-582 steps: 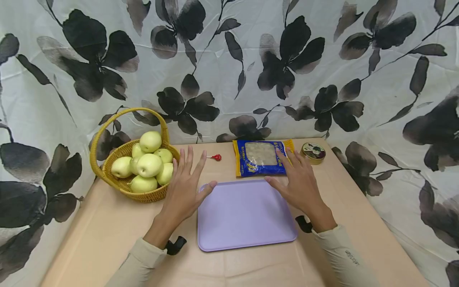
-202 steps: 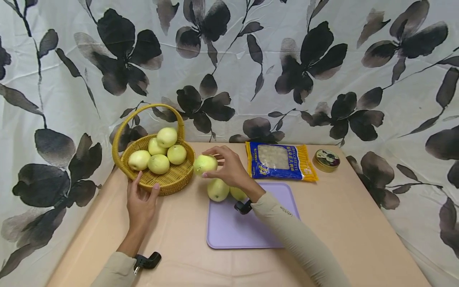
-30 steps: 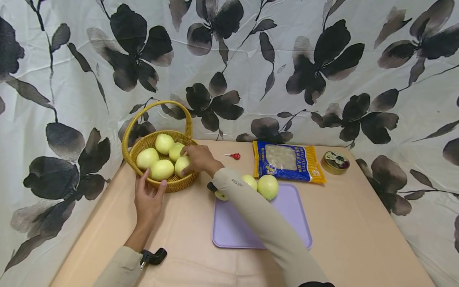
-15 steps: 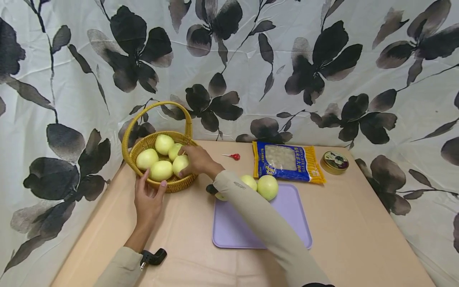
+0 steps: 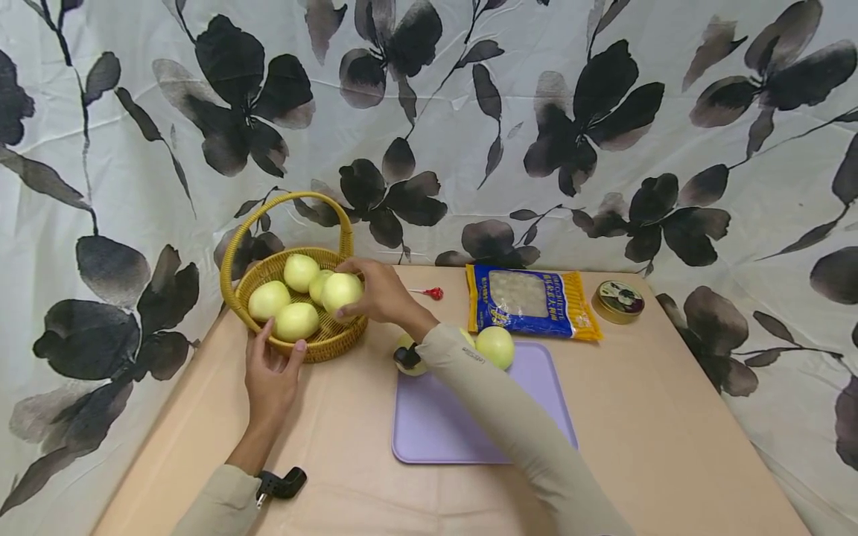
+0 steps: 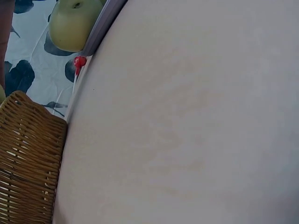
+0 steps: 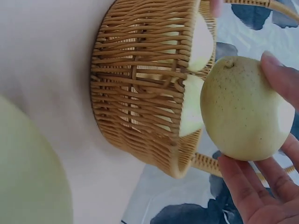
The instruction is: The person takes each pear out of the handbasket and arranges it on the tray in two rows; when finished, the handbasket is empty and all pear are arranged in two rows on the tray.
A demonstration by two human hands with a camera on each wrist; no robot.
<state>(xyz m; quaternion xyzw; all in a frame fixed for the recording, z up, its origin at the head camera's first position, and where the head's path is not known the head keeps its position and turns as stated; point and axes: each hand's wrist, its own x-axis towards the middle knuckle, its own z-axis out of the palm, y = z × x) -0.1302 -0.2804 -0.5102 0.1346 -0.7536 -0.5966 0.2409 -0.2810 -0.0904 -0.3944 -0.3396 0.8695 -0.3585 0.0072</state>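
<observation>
Tilting of the basket (image 5: pixel 333 351) would be the principal hazard, since the left grip (image 5: pixel 273 380) only rests spread fingers against its near side; next, the held fruit (image 7: pixel 245 112), just above the basket rim, could drop if the right grip (image 5: pixel 382 294), closed to the fruit's width between thumb and fingertips, slips on smooth skin. Compared with half a second earlier, the basket stands unmoved, the other fruits (image 5: pixel 297 322) lie in place, and the held fruit has risen from beside them, baring woven floor.

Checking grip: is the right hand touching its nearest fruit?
Touching: the right wrist view shows the right hand gripping the fruit, thumb and fingertips against it.
</observation>
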